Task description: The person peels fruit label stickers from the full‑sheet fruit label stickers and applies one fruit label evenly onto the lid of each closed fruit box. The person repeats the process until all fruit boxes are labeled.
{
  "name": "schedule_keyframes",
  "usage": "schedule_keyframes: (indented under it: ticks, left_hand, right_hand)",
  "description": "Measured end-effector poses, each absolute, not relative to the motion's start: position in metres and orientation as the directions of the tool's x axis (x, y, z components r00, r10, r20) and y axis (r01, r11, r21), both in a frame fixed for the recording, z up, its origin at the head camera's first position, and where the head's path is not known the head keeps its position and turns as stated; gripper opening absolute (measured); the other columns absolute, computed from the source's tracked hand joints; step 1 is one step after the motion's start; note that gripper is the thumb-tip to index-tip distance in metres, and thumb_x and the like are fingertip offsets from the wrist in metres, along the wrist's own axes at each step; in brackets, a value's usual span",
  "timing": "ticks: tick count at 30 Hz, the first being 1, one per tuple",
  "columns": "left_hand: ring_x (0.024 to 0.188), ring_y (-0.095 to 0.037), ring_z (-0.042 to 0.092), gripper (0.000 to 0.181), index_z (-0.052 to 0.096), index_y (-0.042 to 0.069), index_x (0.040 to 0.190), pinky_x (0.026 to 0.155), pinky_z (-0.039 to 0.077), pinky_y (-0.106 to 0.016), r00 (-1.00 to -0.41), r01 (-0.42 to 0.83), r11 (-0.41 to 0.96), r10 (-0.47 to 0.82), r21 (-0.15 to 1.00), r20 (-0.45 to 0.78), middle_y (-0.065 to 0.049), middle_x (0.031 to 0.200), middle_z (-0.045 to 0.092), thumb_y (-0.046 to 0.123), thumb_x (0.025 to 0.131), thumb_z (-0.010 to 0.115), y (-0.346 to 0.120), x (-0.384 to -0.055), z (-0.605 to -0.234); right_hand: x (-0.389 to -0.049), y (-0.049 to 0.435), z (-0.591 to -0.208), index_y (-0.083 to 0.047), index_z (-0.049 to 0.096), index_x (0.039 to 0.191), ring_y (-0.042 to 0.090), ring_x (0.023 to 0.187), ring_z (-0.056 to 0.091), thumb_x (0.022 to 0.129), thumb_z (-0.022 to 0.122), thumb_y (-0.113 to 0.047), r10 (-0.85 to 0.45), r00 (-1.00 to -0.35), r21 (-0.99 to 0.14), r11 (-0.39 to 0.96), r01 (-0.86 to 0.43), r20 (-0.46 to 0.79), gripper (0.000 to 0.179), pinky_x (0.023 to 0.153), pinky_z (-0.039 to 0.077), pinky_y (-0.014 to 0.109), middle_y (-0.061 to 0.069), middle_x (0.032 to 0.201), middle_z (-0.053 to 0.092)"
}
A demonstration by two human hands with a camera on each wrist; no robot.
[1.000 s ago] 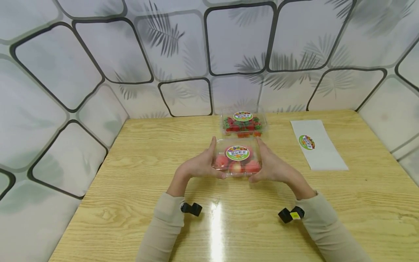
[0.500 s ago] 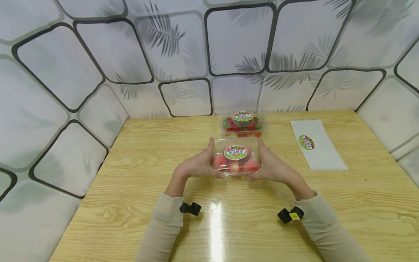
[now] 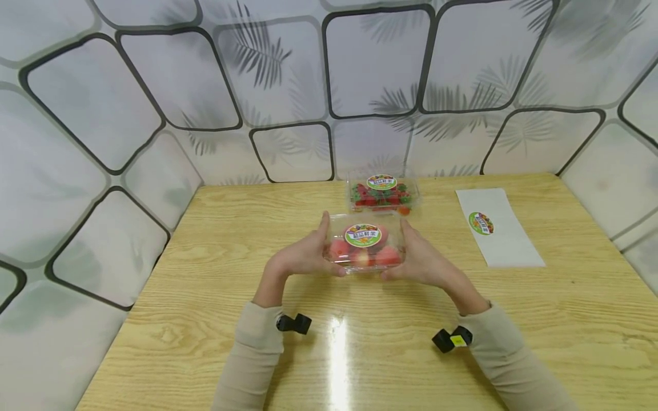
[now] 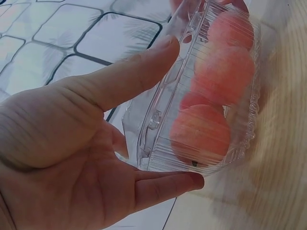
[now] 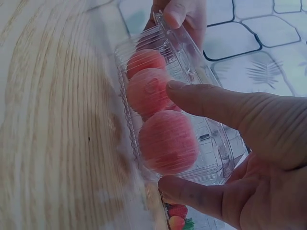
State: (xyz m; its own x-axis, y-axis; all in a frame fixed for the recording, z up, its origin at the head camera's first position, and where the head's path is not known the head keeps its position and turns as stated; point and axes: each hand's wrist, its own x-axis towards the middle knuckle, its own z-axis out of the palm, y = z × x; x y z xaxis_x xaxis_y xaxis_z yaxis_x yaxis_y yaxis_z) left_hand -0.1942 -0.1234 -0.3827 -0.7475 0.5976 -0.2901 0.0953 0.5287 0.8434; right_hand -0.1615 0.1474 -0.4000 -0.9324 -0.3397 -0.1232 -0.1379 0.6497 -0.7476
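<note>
Both hands hold one clear plastic clamshell box point(image 3: 349, 264) with several pinkish-red peaches point(image 4: 200, 134) in it and a round colourful label point(image 3: 362, 235) on its lid. My left hand point(image 3: 303, 254) grips the left end, thumb along the near side. The opposite end is in my right hand point(image 3: 424, 260), whose thumb lies on the near side in the right wrist view. The box hangs close over the wooden table point(image 3: 205, 297), its lid upward. Behind it, partly overlapped in the head view, stands a second clear box point(image 3: 382, 197) of strawberries with the same kind of label.
A white paper sheet point(image 3: 514, 240) bearing one more round label point(image 3: 481, 223) lies on the table at the right. The patterned backdrop point(image 3: 288, 154) rises along the table's far edge.
Both hands have shifted the peach box a little to the left and slightly farther away, so it overlaps more of the strawberry box. Their grip looks the same.
</note>
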Motion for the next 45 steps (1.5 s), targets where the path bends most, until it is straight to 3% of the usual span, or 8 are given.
schedule_keyframes:
  ticks: [5,15,22,32,35,39,45]
  left_hand:
    - [0.14,-0.031,0.04,0.133,-0.03,0.014,0.151,0.114,0.035,-0.04,-0.745,0.107,0.546,0.598,0.831,-0.297,-0.014,0.163,-0.015,0.02,0.082,0.083,-0.128,-0.194,-0.379]
    - [0.144,-0.031,0.032,0.133,-0.029,0.012,0.152,0.117,0.029,-0.042,-0.749,0.126,0.571,0.591,0.811,-0.299,-0.014,0.163,-0.017,0.022,0.082,0.084,-0.136,-0.195,-0.375]
    - [0.143,-0.032,0.034,0.133,-0.029,0.012,0.152,0.116,0.03,-0.042,-0.75,0.137,0.587,0.588,0.798,-0.304,-0.015,0.163,-0.016,0.023,0.082,0.084,-0.14,-0.195,-0.373]
    - [0.151,-0.033,0.008,0.134,-0.027,0.009,0.152,0.12,0.02,-0.046,-0.783,0.163,0.602,0.561,0.782,-0.269,-0.016,0.163,-0.016,0.024,0.081,0.085,-0.15,-0.195,-0.369]
    - [0.149,-0.036,0.018,0.133,-0.027,0.009,0.152,0.119,0.023,-0.046,-0.782,0.157,0.589,0.564,0.792,-0.264,-0.018,0.163,-0.015,0.023,0.081,0.084,-0.151,-0.195,-0.368]
    - [0.146,-0.038,0.025,0.133,-0.027,0.008,0.152,0.118,0.025,-0.046,-0.792,0.145,0.589,0.551,0.795,-0.264,-0.02,0.163,-0.013,0.022,0.081,0.084,-0.153,-0.194,-0.367]
    - [0.145,-0.036,0.028,0.133,-0.026,0.01,0.153,0.117,0.027,-0.045,-0.799,0.125,0.577,0.541,0.807,-0.263,-0.022,0.163,-0.006,0.02,0.08,0.085,-0.156,-0.194,-0.367]
  right_hand:
    - [-0.162,0.143,-0.4,0.0,-0.008,0.157,0.046,0.147,0.016,0.072,0.09,-0.017,-0.34,-0.935,-0.757,0.636,-0.152,-0.098,0.131,0.115,0.024,0.059,0.029,0.162,0.006]
    - [-0.163,0.134,-0.4,-0.002,-0.005,0.158,0.044,0.148,0.014,0.071,0.091,-0.017,-0.343,-0.936,-0.777,0.61,-0.156,-0.081,0.13,0.116,0.022,0.059,0.025,0.163,0.005]
    - [-0.164,0.13,-0.401,-0.004,-0.004,0.158,0.044,0.147,0.019,0.07,0.092,-0.017,-0.344,-0.937,-0.784,0.598,-0.166,-0.064,0.131,0.114,0.028,0.059,0.024,0.164,0.005]
    - [-0.169,0.119,-0.401,-0.006,-0.003,0.159,0.045,0.142,0.03,0.069,0.092,-0.017,-0.362,-0.932,-0.791,0.579,-0.197,-0.032,0.131,0.111,0.034,0.058,0.028,0.16,0.015]
    - [-0.17,0.117,-0.401,-0.007,-0.003,0.159,0.046,0.138,0.036,0.068,0.092,-0.017,-0.347,-0.937,-0.788,0.588,-0.184,-0.04,0.132,0.109,0.036,0.057,0.03,0.159,0.019]
    - [-0.171,0.114,-0.402,-0.006,-0.002,0.159,0.046,0.14,0.032,0.068,0.092,-0.017,-0.348,-0.937,-0.781,0.594,-0.191,-0.035,0.131,0.11,0.035,0.058,0.031,0.158,0.02]
    - [-0.172,0.111,-0.401,-0.007,-0.002,0.159,0.046,0.139,0.034,0.069,0.092,-0.017,-0.346,-0.937,-0.78,0.597,-0.188,-0.04,0.13,0.109,0.037,0.058,0.028,0.159,0.017]
